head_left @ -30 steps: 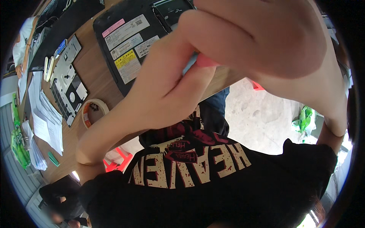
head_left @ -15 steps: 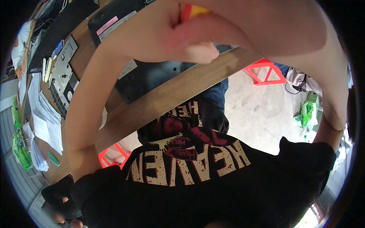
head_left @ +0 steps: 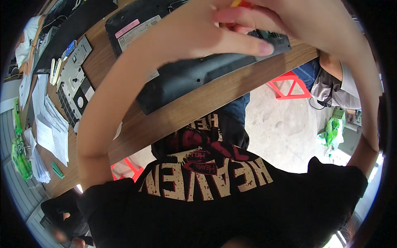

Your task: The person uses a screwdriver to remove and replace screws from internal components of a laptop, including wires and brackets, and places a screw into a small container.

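Note:
A black laptop [head_left: 178, 89] lies underside up on the wooden desk, with pink and white labels on its far left part. Some green circuitry shows near its right end, just beyond my hands. My right hand [head_left: 275, 14] is closed round a small red-and-yellow handle [head_left: 245, 4], which is mostly hidden by the fingers and cut off by the top edge. Close against it, above the laptop, is my left hand [head_left: 206, 35]. Its thumb is stretched out to the right, apart from the other fingers, which are partly hidden behind my right hand.
Left of the laptop are a silver laptop casing part [head_left: 74, 89], stacked papers [head_left: 51, 132] and a green stapler-like item [head_left: 57, 170]. Red stool frames [head_left: 289, 86] stand below the desk edge. Another person's arm [head_left: 331, 66] and grey bag [head_left: 326, 84] are at right.
My hands have shifted a little up and to the right, uncovering more of the laptop. The left thumb now stretches further right. Less of the red-and-yellow handle shows.

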The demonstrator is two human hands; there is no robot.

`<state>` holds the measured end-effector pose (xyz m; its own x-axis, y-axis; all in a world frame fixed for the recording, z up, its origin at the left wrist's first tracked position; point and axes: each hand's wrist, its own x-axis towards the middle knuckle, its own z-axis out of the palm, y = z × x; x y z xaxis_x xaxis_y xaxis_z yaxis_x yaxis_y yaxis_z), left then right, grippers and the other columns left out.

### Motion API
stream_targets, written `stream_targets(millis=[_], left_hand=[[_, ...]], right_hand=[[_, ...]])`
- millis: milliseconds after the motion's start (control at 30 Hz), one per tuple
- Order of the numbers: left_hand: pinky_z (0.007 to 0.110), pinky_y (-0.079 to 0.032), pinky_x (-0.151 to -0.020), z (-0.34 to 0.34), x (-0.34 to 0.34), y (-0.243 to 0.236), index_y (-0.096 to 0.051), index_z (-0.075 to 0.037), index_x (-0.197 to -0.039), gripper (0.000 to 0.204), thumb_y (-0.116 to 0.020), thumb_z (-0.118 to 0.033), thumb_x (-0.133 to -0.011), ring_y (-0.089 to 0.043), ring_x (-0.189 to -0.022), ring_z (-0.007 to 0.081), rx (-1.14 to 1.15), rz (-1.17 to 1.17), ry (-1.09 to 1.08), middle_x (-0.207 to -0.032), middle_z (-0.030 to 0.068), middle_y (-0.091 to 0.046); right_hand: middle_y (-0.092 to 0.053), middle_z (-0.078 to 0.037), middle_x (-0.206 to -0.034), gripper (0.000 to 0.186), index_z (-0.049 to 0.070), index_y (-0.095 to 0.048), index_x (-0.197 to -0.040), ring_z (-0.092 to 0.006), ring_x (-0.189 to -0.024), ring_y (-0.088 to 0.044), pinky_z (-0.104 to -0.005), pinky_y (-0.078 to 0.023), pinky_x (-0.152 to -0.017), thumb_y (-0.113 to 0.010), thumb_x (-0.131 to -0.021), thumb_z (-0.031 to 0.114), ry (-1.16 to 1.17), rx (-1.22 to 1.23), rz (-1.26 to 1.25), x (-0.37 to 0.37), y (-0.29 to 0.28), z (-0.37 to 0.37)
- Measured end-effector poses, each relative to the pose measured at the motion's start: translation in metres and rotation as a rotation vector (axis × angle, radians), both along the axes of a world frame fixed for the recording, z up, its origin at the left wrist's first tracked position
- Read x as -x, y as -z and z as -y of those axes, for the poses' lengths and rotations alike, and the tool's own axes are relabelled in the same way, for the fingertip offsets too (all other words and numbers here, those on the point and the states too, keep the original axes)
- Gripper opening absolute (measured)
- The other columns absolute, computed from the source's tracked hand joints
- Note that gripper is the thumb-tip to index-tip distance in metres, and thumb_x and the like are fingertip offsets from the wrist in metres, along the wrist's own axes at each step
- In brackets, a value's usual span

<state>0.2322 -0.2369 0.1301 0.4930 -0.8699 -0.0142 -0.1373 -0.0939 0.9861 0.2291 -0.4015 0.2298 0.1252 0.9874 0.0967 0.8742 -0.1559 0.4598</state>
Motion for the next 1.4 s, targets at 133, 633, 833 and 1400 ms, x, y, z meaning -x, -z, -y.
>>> stream_targets(millis=[133, 633, 833, 1400], left_hand=[[0.022, -0.044, -0.070, -0.001, 0.029, 0.023, -0.064, -0.003, -0.093, 0.009, -0.064, -0.007, -0.085, -0.057, -0.077, 0.0073, 0.246, 0.123, -0.298, -0.076, -0.0002, -0.060], [0.028, -0.048, -0.079, -0.010, 0.016, 0.003, -0.068, -0.005, -0.100, 0.019, -0.063, -0.017, -0.086, -0.063, -0.084, 0.0182, -0.285, 1.075, -0.119, -0.097, 0.0078, -0.067], [0.020, -0.041, -0.079, 0.020, 0.021, 0.036, -0.062, -0.002, -0.091, 0.008, -0.063, -0.007, -0.084, -0.054, -0.096, 0.0070, 0.618, -0.734, -0.573, -0.103, 0.0029, -0.057], [0.029, -0.049, -0.073, -0.050, 0.018, 0.024, -0.066, -0.003, -0.085, 0.010, -0.067, -0.008, -0.077, -0.064, -0.078, 0.0225, 0.001, 0.960, -0.358, -0.079, 0.0068, -0.067]], right_hand=[[-0.049, -0.004, -0.051, 0.025, 0.010, -0.058, -0.067, -0.0236, -0.044, -0.047, -0.0330, -0.039, -0.047, -0.064, -0.075, 0.033, 0.183, 0.124, -0.030, 0.014, -0.001, -0.001], [-0.047, -0.001, -0.056, 0.032, 0.011, -0.050, -0.069, -0.0192, -0.046, -0.050, -0.0312, -0.036, -0.042, -0.065, -0.075, 0.038, -0.024, -0.304, 0.074, 0.012, 0.032, -0.014], [-0.047, -0.007, -0.051, 0.029, 0.005, -0.047, -0.075, -0.0266, -0.042, -0.049, -0.0357, -0.039, -0.040, -0.064, -0.082, 0.027, 0.287, -0.395, -0.025, 0.025, 0.046, -0.013], [-0.045, -0.007, -0.052, 0.022, 0.004, -0.047, -0.079, -0.0208, -0.043, -0.050, -0.0312, -0.039, -0.040, -0.063, -0.085, 0.017, 0.274, -0.244, -0.288, 0.036, 0.025, -0.016]])
